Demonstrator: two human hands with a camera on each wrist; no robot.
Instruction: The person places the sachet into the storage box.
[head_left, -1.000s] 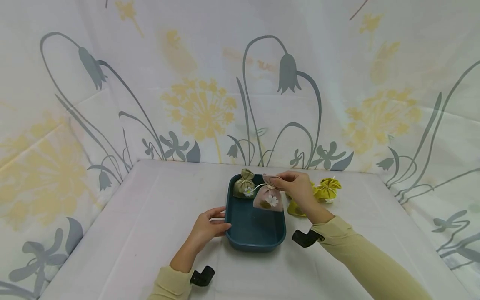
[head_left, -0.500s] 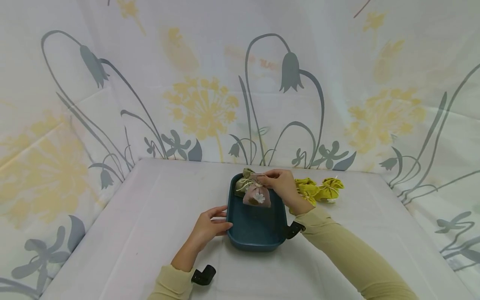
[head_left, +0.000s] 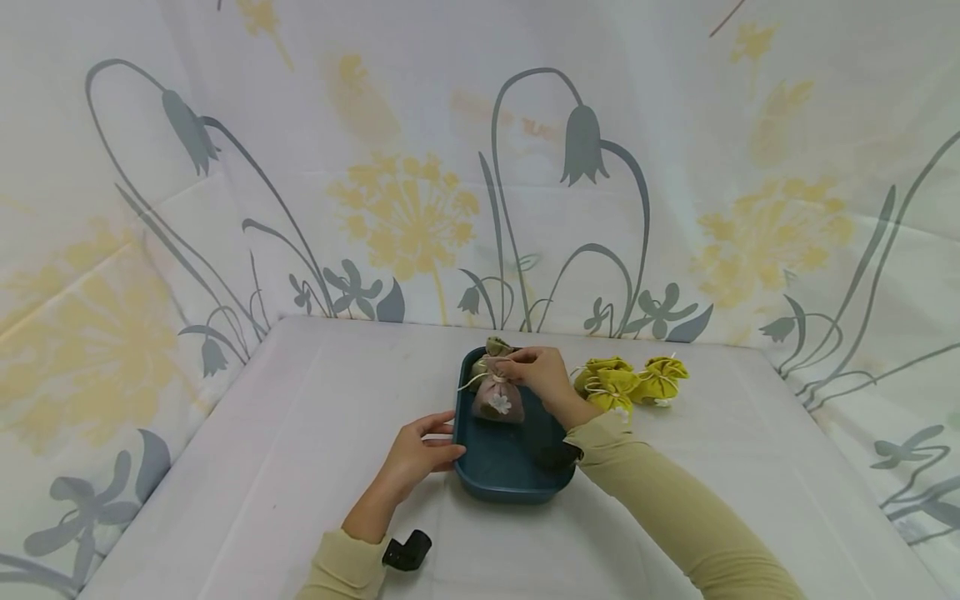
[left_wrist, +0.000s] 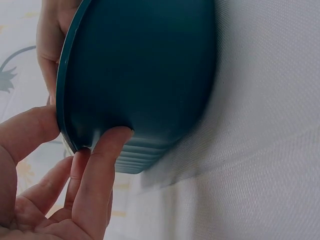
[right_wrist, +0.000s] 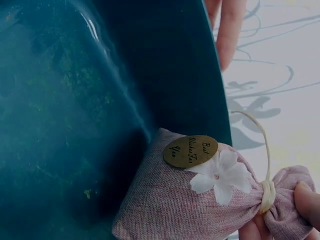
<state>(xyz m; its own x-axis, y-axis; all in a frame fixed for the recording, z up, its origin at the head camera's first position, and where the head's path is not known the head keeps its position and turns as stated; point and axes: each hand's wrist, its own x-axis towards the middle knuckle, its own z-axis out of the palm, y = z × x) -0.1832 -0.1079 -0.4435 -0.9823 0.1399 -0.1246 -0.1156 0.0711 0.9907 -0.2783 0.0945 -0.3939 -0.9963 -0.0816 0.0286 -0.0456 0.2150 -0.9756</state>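
Note:
My right hand (head_left: 543, 377) pinches the gathered top of a pink drawstring pouch (head_left: 491, 410), which hangs inside the far left part of a blue plastic bin (head_left: 512, 493). A white cloth flower (right_wrist: 222, 176) and an oval tag (right_wrist: 191, 151) with writing sit on the pouch's front. Behind it is an olive green pouch (head_left: 498, 344), largely covered. With its fingers fairly straight, my left hand (head_left: 417, 450) touches the outside of the bin's left wall. One fingertip (left_wrist: 120, 134) lies against that wall below the rim in the left wrist view.
Several yellow-green drawstring pouches (head_left: 613, 385) sit together on the table to the bin's right. A white cloth covers the table (head_left: 330, 375). Flower-printed fabric (head_left: 405, 225) hangs behind and along the sides.
My right hand has carried the pink pouch leftward over the bin and lowered it in front of the olive green one. My left hand has stayed at the bin's left side.

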